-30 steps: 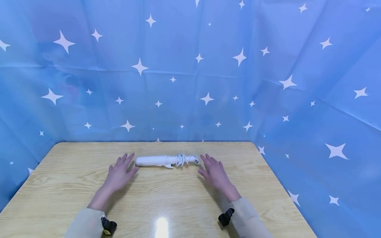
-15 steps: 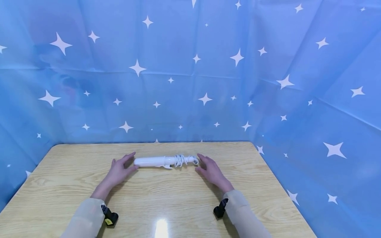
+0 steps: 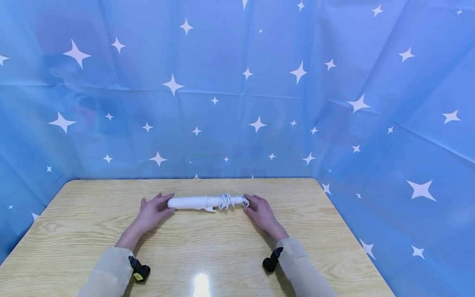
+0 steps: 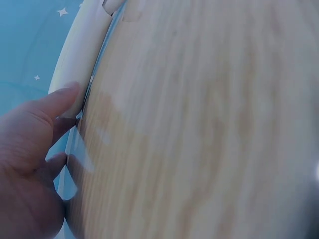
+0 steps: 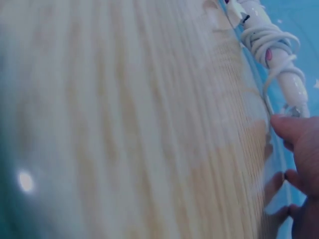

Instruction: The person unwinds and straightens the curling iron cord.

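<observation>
A white curling iron lies lengthwise across the table, its cord wound round the handle on the right. A small lever juts from its middle. My left hand holds the left end between thumb and fingers. In the left wrist view the thumb lies against the smooth barrel. At the opposite end, my right hand grips the handle's tip where the cord comes out. The right wrist view has the thumb right at this tip, just below the cord loops.
The light wood table carries a bright glare spot near its front. Behind and to the right hangs a blue curtain with white stars. Black wrist cameras sit on both sleeves.
Both hands have moved in towards the curling iron, and their spread fingers have closed round its two ends. The curling iron lies in about the same place.
</observation>
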Available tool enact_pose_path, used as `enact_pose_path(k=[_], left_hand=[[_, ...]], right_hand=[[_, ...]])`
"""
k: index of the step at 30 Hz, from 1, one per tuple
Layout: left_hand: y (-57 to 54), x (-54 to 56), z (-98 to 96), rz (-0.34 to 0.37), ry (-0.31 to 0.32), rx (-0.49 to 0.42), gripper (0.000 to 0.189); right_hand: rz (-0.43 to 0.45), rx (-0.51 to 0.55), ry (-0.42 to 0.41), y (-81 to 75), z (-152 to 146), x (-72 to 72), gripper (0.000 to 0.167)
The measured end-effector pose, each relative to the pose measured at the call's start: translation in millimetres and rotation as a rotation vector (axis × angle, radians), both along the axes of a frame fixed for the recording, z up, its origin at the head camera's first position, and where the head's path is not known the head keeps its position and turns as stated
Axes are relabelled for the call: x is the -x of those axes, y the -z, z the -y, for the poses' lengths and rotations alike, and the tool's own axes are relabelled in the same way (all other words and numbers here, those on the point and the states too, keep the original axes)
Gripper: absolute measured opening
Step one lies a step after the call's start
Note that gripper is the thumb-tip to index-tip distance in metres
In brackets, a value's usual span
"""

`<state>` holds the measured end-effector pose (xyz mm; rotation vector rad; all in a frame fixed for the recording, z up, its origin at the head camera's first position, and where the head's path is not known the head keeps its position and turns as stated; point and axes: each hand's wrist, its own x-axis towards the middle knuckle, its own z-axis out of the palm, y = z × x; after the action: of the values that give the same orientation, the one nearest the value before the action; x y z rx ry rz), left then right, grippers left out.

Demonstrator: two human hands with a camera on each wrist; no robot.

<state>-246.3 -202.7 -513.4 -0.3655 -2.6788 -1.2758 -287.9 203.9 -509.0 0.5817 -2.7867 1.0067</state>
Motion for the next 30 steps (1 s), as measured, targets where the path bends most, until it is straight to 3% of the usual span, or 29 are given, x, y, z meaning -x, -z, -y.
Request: enact_pose_path(k=[11,19,30], left_hand=[[-4.6,1.3,-9.6,0.037,-0.018,0.086,0.057],[-6.3,2.1,-13.3,0.053,-0.022,0.077,0.051],[-6.2,2.5,-11.0,0.031,-0.026,0.067,0.046]], right_hand=[[0.000,0.040,-0.034,2.2,-3.3,3.1,0.046],[-0.017,0.033,-0.043,2.5,-3.1,3.8,0.045],[-0.013,0.049,-0.121,-2.7,-7.8,0.9,0.045]])
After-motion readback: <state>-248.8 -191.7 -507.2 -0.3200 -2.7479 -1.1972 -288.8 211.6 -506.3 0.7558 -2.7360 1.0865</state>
